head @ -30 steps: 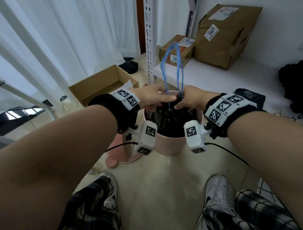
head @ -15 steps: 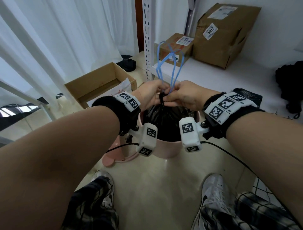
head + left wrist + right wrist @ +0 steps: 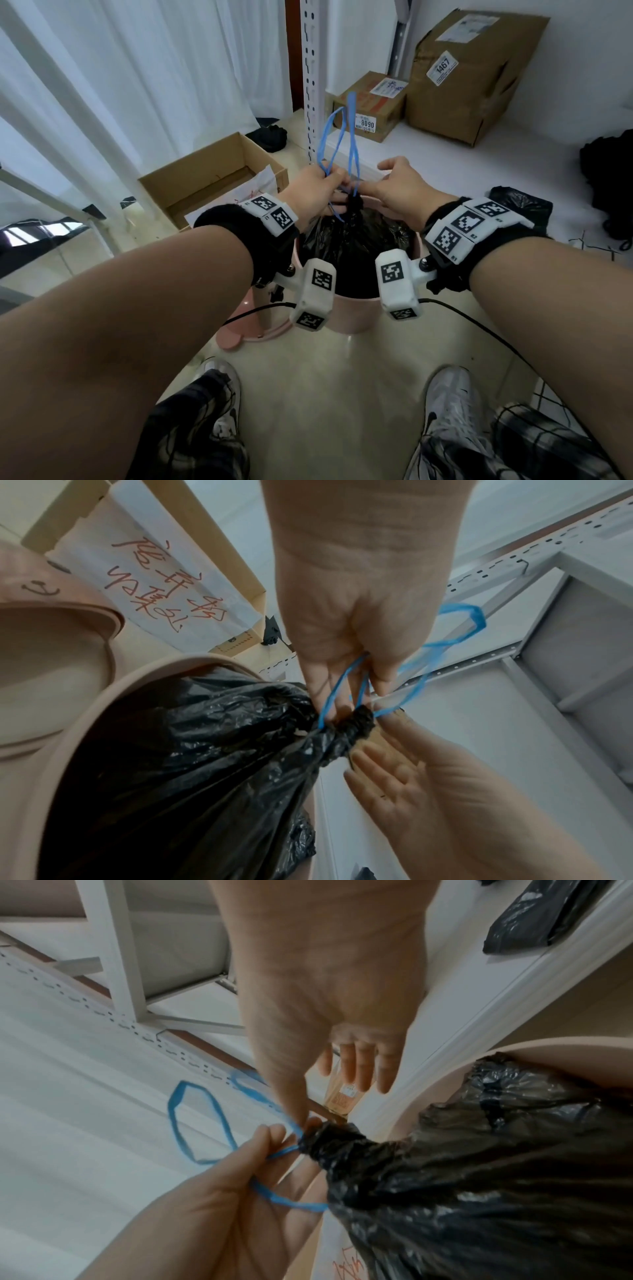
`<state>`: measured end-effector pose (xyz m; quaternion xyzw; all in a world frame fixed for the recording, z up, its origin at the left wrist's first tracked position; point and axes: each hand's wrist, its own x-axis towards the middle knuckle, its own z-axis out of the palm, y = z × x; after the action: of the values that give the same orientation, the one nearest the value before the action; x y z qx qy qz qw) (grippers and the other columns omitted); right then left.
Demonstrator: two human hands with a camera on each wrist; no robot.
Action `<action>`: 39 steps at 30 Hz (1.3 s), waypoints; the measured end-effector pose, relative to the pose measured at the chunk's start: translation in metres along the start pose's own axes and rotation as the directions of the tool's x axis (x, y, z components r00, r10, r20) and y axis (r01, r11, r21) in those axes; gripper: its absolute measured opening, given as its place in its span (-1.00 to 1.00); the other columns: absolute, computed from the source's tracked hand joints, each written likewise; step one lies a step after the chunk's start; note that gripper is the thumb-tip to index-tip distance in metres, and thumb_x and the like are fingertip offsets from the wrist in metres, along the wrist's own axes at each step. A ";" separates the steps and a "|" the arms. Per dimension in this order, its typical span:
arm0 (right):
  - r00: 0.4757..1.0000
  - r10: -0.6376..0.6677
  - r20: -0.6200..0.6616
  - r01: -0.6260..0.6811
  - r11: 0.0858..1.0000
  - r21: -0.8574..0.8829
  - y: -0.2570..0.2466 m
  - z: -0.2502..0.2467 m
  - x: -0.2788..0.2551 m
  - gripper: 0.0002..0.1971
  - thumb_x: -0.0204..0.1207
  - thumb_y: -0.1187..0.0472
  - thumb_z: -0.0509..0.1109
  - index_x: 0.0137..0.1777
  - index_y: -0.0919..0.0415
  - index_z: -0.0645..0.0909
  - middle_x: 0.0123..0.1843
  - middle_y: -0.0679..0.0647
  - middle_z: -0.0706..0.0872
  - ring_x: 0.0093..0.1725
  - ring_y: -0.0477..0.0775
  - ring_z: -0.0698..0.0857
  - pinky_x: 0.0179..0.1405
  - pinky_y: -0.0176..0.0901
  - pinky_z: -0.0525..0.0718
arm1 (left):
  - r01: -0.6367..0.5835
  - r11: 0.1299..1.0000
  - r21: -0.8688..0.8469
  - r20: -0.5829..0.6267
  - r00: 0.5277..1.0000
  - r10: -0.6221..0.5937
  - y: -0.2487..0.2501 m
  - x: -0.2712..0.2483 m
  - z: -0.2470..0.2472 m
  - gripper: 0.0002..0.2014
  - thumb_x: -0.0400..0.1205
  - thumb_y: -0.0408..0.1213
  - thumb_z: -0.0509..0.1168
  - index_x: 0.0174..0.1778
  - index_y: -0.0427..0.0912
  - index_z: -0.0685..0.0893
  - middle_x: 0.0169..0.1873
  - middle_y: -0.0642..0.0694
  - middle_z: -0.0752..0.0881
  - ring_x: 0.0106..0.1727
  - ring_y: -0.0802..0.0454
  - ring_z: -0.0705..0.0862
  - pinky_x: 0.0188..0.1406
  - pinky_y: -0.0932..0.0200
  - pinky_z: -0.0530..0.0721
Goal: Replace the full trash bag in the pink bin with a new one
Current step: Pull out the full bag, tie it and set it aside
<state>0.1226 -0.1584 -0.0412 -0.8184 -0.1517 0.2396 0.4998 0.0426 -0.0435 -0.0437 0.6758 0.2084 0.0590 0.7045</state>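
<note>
The left hand [image 3: 313,192] clenches the blue drawstrings [image 3: 346,688] above the cinched neck of the black bag [image 3: 356,236], which sits in the pink bin [image 3: 346,315] on the floor. The right hand [image 3: 407,192] pinches a strand at the neck, other fingers spread. Risk: thin strings may snap or slip if pulled hard, and the bag could drag the bin along.

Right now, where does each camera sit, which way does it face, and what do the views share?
Head: looks forward and down at the pink bin; both forearms, left hand, right hand and shoes show.
Left wrist: looks along the left hand, which grips the blue drawstring above the black trash bag; the right palm shows too.
Right wrist: looks along the right hand, thumb at the bag's cinched neck, other fingers straight.
Shared: all three show the bag's neck, the drawstring loops and both hands.
</note>
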 end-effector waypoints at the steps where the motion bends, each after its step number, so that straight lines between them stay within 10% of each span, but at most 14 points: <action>1: 0.999 -0.002 0.050 0.002 1.000 0.000 0.000 0.000 0.001 -0.38 0.47 0.19 0.49 0.45 0.23 0.29 -0.10 0.00 0.54 -0.34 -0.17 0.56 -0.49 -0.38 0.52 | 0.008 1.000 -0.013 0.020 1.000 -0.008 0.000 -0.001 0.000 -0.68 0.77 -0.31 0.02 -0.30 -0.18 0.48 -0.36 -0.08 0.57 -0.66 0.28 0.55 -0.47 0.29 0.63; 6: 0.958 -0.071 0.277 0.045 0.994 0.099 0.008 0.006 0.007 -0.93 0.55 0.37 0.36 -0.05 0.21 0.63 -0.25 0.06 0.63 -0.51 -0.27 0.61 -0.56 -0.53 0.51 | 0.019 0.999 -0.041 0.004 1.000 -0.018 0.000 -0.003 -0.004 -0.67 0.78 -0.25 -0.03 -0.26 -0.17 0.51 -0.38 -0.05 0.68 -0.61 0.27 0.62 -0.21 0.17 0.70; 9: 0.928 -0.067 0.366 0.001 0.984 0.178 0.006 0.005 0.006 -0.70 0.45 0.53 0.21 0.02 0.15 0.57 -0.14 0.11 0.65 -0.27 -0.09 0.60 -0.53 -0.50 0.52 | 0.011 0.998 -0.066 -0.027 1.000 -0.013 0.000 -0.002 -0.009 -0.62 0.79 -0.18 -0.07 -0.25 -0.17 0.52 -0.26 -0.12 0.69 -0.39 0.14 0.74 -0.03 0.07 0.72; 14: 0.834 -0.110 0.541 0.096 0.994 0.053 0.012 0.010 0.009 -0.09 0.26 0.16 0.60 0.59 0.23 0.23 0.40 0.11 0.64 0.39 -0.02 0.61 0.49 -0.11 0.46 | 0.013 0.976 -0.217 -0.052 0.998 -0.025 0.006 -0.001 -0.010 -0.63 0.79 -0.16 -0.08 -0.26 -0.24 0.43 -0.34 -0.24 0.67 -0.28 -0.09 0.73 -0.29 0.08 0.79; 18: 0.906 -0.161 0.391 0.142 0.987 0.077 0.010 0.016 0.009 -0.92 0.55 0.19 0.40 -0.02 0.17 0.66 0.00 0.15 0.74 -0.02 0.00 0.69 0.14 -0.18 0.59 | -0.017 0.988 -0.156 -0.180 0.984 -0.012 0.007 0.001 -0.008 -0.61 0.79 -0.15 -0.09 -0.31 -0.21 0.40 -0.40 -0.19 0.58 -0.40 -0.03 0.63 -0.39 0.15 0.72; 24: 0.989 -0.117 0.090 0.068 0.902 0.425 -0.005 0.027 0.010 -0.55 0.73 0.05 0.02 -0.42 0.13 0.37 -0.31 0.03 0.70 -0.17 0.05 0.67 -0.17 -0.11 0.59 | 0.017 0.985 -0.174 -0.224 0.973 -0.056 -0.003 0.005 -0.018 -0.58 0.78 -0.05 -0.11 -0.39 -0.12 0.28 -0.60 0.00 0.23 -0.60 0.09 0.23 -0.67 0.32 0.27; 27: 0.998 -0.062 0.022 0.033 0.764 0.644 -0.012 0.028 0.008 -0.54 0.75 0.04 -0.07 -0.40 0.16 0.29 -0.66 0.04 0.42 -0.66 0.00 0.54 -0.40 -0.15 0.67 | 0.037 0.993 -0.110 -0.163 0.985 -0.054 -0.011 0.009 -0.026 -0.56 0.75 0.06 -0.11 -0.42 -0.08 0.23 -0.67 0.06 0.20 -0.69 0.15 0.18 -0.71 0.35 0.17; 30: 0.996 0.064 -0.069 -0.021 0.863 0.505 -0.006 0.020 0.014 -0.60 0.74 0.01 -0.06 -0.33 0.12 0.28 -0.57 0.01 0.26 -0.76 -0.10 0.22 -0.68 -0.34 0.32 | 0.046 0.999 -0.024 -0.104 0.993 -0.049 -0.017 0.010 -0.036 -0.54 0.73 0.11 -0.13 -0.44 -0.05 0.20 -0.63 0.04 0.19 -0.64 0.12 0.16 -0.66 0.28 0.15; 33: 0.997 0.061 -0.054 -0.054 0.991 0.120 -0.001 0.016 0.014 -0.90 0.66 0.13 0.09 0.00 0.15 0.33 -0.35 0.04 0.36 -0.52 -0.04 0.37 -0.63 -0.27 0.32 | 0.043 0.999 -0.020 -0.062 0.997 -0.045 -0.015 0.010 -0.037 -0.53 0.75 0.07 -0.13 -0.45 -0.06 0.21 -0.61 0.02 0.18 -0.64 0.13 0.18 -0.66 0.29 0.18; 39: 0.963 -0.051 0.264 0.145 0.926 -0.349 -0.016 0.028 0.004 -0.41 0.43 0.09 0.44 0.41 0.27 0.35 0.04 0.15 0.58 -0.14 0.01 0.56 -0.36 -0.19 0.47 | -0.200 0.980 0.012 -0.061 0.978 0.200 0.020 0.007 -0.025 -0.54 0.78 -0.11 -0.09 -0.28 -0.23 0.56 -0.31 -0.16 0.62 -0.25 0.04 0.66 -0.03 0.14 0.69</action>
<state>0.1104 -0.1284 -0.0388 -0.8515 -0.2962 0.2830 0.3274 0.0432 -0.0158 -0.0257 0.6932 0.1612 0.1498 0.6864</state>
